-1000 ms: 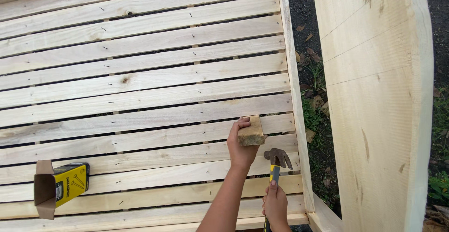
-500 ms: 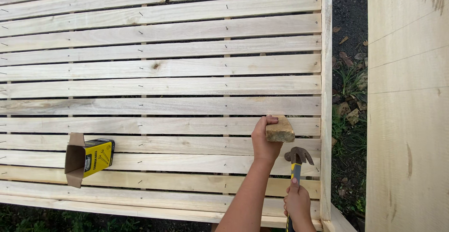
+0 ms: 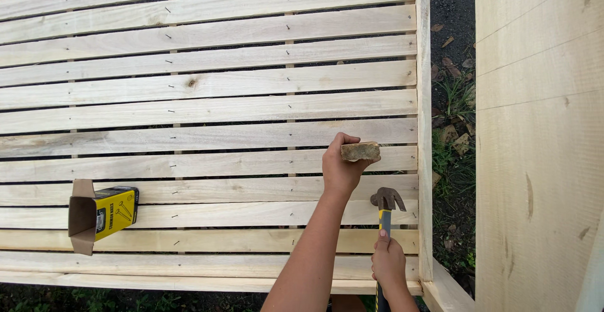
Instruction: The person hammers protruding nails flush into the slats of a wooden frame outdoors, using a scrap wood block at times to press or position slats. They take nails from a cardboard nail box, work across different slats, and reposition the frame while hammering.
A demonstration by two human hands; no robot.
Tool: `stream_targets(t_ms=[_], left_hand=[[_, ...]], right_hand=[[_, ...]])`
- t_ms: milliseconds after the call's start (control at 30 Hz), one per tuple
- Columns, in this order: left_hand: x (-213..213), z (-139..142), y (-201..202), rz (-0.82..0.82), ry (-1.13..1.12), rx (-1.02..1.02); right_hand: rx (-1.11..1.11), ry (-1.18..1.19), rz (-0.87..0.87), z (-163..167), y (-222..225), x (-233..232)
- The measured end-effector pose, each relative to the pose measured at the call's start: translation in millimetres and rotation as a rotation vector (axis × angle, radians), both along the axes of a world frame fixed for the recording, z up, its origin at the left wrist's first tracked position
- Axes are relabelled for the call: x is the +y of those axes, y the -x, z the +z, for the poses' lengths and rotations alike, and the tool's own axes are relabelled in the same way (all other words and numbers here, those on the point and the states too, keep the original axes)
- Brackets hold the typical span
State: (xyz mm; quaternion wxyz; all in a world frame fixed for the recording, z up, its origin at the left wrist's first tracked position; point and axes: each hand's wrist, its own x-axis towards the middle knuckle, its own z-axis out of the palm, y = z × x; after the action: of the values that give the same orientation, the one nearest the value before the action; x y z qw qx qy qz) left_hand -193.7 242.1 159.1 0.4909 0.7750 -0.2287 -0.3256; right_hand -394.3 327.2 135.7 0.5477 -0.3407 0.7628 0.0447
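Hammer [image 3: 385, 206] upright in right grip [image 3: 389, 263], head up; left grip [image 3: 340, 168] holds block [image 3: 360, 151].

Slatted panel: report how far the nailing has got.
Done: the slats across the slatted panel show nail heads in rows. In hand: the left hand presses a small wood block on a slat, the right hand holds a hammer. Left: cannot tell; an open nail box lies nearby.

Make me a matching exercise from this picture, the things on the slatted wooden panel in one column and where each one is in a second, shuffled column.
1. small wood block
2. claw hammer
3. open yellow box

A. lying on the slats at lower left
B. gripped in the left hand
C. held by its handle in the right hand

Pairs: 1-B, 2-C, 3-A
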Motion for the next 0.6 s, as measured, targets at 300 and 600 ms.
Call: stream_targets(t_ms=[300,600], left_hand=[[-0.6,-4.2,-0.2,-0.038,0.137,0.082],[18.3,-13.5,12.9,-0.068,0.090,0.036]], right_hand=[[0.034,0.002,0.046,2.7,7.9,6.2],[0.046,0.125,0.092,-6.9,15.0,16.4]])
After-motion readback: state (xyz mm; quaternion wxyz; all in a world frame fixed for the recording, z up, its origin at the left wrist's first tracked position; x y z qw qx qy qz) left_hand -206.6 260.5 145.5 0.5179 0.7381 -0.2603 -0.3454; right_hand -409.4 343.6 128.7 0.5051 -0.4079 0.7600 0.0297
